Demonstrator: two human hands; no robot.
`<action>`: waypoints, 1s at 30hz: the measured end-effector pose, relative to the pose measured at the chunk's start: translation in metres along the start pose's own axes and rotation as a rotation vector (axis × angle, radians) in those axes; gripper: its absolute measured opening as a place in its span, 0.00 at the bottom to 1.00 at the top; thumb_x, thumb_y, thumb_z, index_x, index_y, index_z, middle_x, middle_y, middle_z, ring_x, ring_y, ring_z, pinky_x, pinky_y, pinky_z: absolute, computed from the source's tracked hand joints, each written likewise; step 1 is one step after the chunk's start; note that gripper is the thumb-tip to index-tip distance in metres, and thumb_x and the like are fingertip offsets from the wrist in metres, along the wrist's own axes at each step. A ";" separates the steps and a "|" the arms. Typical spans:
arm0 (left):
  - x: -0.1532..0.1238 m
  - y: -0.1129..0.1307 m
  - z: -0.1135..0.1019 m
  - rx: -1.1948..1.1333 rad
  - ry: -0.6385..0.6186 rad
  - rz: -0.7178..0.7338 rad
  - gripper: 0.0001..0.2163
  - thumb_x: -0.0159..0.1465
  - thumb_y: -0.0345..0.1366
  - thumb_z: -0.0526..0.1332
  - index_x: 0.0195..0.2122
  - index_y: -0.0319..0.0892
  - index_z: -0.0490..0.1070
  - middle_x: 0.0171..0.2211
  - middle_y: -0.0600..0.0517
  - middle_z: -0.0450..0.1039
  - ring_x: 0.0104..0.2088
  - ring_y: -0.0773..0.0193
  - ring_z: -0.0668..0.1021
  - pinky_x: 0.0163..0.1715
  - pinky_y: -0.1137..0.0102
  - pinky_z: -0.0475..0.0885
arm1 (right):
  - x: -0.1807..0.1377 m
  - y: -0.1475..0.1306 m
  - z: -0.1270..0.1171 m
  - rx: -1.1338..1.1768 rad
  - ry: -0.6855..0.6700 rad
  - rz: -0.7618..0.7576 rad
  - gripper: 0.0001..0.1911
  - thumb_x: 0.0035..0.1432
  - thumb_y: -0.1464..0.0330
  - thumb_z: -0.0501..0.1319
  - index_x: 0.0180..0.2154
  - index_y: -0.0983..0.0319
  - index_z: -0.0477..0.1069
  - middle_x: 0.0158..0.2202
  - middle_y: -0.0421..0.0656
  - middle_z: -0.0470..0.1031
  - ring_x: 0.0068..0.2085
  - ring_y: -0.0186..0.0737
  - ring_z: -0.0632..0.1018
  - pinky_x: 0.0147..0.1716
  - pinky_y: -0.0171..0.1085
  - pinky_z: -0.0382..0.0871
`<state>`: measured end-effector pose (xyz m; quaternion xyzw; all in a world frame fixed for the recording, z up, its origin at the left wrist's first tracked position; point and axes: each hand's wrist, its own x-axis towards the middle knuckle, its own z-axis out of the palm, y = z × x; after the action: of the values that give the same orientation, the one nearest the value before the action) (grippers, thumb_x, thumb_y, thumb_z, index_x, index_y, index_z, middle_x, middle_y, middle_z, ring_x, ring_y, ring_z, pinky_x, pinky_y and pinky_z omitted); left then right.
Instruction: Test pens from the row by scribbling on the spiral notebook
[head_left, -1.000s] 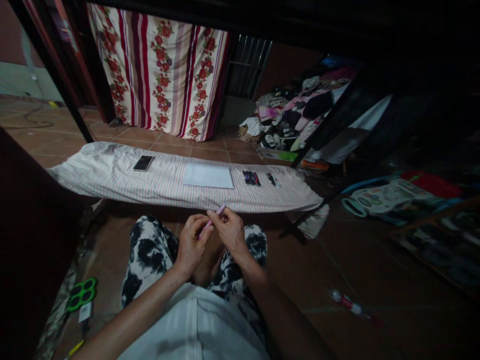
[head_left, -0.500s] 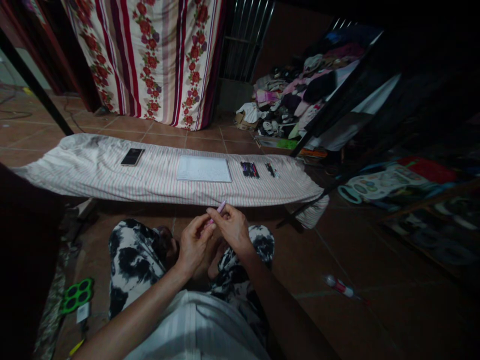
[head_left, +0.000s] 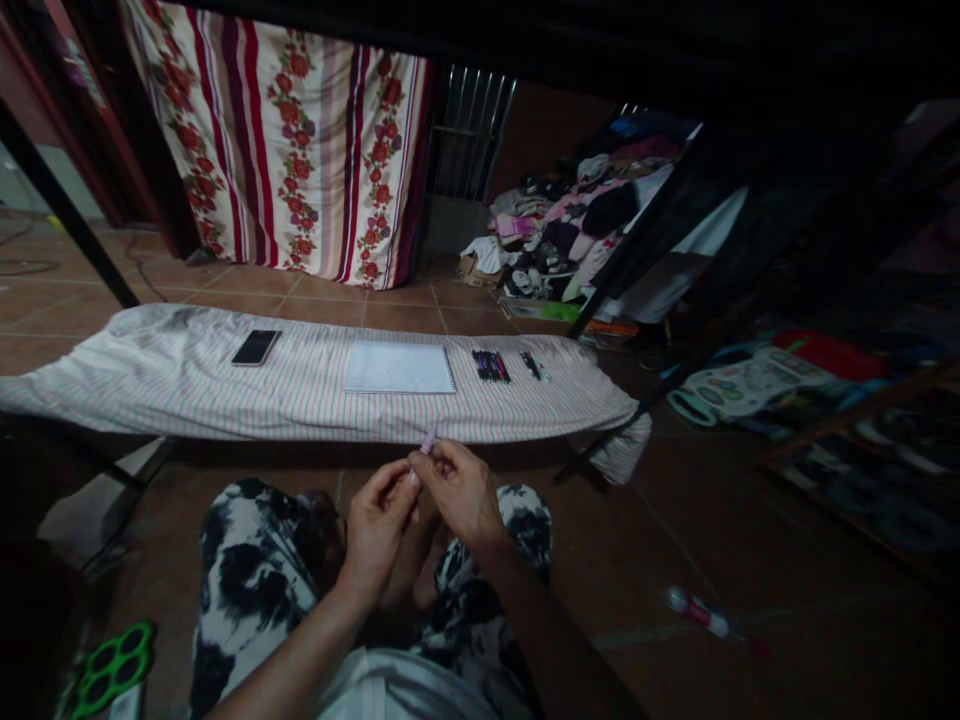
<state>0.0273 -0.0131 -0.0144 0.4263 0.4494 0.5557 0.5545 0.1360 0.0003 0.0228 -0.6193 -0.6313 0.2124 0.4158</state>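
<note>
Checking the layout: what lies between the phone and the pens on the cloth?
A spiral notebook lies flat on the cloth between the phone and the pens, in the head view.

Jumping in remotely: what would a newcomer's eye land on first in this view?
Straight ahead, a red-floral striped curtain hangs behind a long striped cloth carrying a spiral notebook and a phone. Nearest the camera, the left hand and right hand meet at a small pink pen above black-and-white patterned trousers.

Black smartphone (head_left: pixel 256 347), spiral notebook (head_left: pixel 399 367), dark pens (head_left: pixel 490 366) on striped cloth (head_left: pixel 187 385), floral curtain (head_left: pixel 300 150)
</note>
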 end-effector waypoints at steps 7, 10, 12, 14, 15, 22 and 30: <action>0.001 0.003 -0.002 -0.085 -0.072 -0.084 0.16 0.52 0.44 0.64 0.38 0.39 0.71 0.18 0.57 0.65 0.17 0.74 0.64 0.16 0.79 0.55 | 0.006 0.007 -0.013 0.559 -0.279 0.043 0.18 0.52 0.58 0.58 0.43 0.60 0.66 0.27 0.39 0.69 0.26 0.32 0.70 0.27 0.32 0.64; -0.001 0.007 -0.001 -0.108 -0.089 -0.101 0.16 0.50 0.44 0.65 0.36 0.38 0.71 0.20 0.57 0.67 0.17 0.75 0.64 0.16 0.79 0.55 | 0.006 0.006 -0.015 0.623 -0.319 0.062 0.15 0.51 0.62 0.61 0.41 0.59 0.69 0.31 0.40 0.71 0.29 0.32 0.72 0.30 0.32 0.65; -0.002 0.009 0.000 -0.123 -0.104 -0.101 0.17 0.49 0.44 0.65 0.35 0.38 0.71 0.21 0.56 0.67 0.17 0.75 0.64 0.15 0.79 0.55 | 0.006 0.006 -0.014 0.682 -0.304 0.113 0.12 0.49 0.62 0.62 0.36 0.60 0.71 0.31 0.40 0.72 0.30 0.32 0.72 0.31 0.32 0.66; -0.002 0.009 -0.001 -0.142 -0.122 -0.089 0.17 0.50 0.44 0.65 0.36 0.38 0.71 0.22 0.56 0.67 0.17 0.75 0.64 0.16 0.79 0.55 | 0.005 0.006 -0.012 0.735 -0.291 0.152 0.12 0.47 0.62 0.64 0.35 0.60 0.71 0.30 0.39 0.72 0.30 0.33 0.73 0.31 0.32 0.67; -0.001 0.009 -0.001 -0.159 -0.131 -0.084 0.17 0.51 0.44 0.64 0.37 0.38 0.70 0.22 0.55 0.68 0.17 0.75 0.65 0.16 0.78 0.56 | 0.004 0.007 -0.012 0.753 -0.293 0.162 0.13 0.47 0.62 0.64 0.35 0.60 0.71 0.29 0.40 0.72 0.30 0.33 0.73 0.31 0.32 0.67; 0.004 0.013 -0.004 -0.247 -0.214 -0.116 0.12 0.57 0.41 0.59 0.37 0.39 0.67 0.24 0.54 0.69 0.18 0.74 0.67 0.16 0.79 0.57 | 0.007 0.008 -0.019 0.729 -0.374 0.137 0.13 0.49 0.62 0.62 0.37 0.62 0.70 0.25 0.39 0.72 0.24 0.30 0.72 0.16 0.26 0.55; 0.009 0.022 0.000 -0.292 -0.194 -0.156 0.12 0.53 0.39 0.62 0.36 0.39 0.66 0.24 0.54 0.70 0.19 0.73 0.69 0.17 0.78 0.60 | 0.012 0.004 -0.027 0.684 -0.450 0.135 0.13 0.47 0.63 0.64 0.36 0.62 0.71 0.30 0.41 0.76 0.27 0.32 0.75 0.17 0.27 0.57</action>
<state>0.0220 -0.0036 0.0072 0.3567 0.3404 0.5265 0.6926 0.1610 0.0054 0.0375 -0.4234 -0.5574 0.5669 0.4344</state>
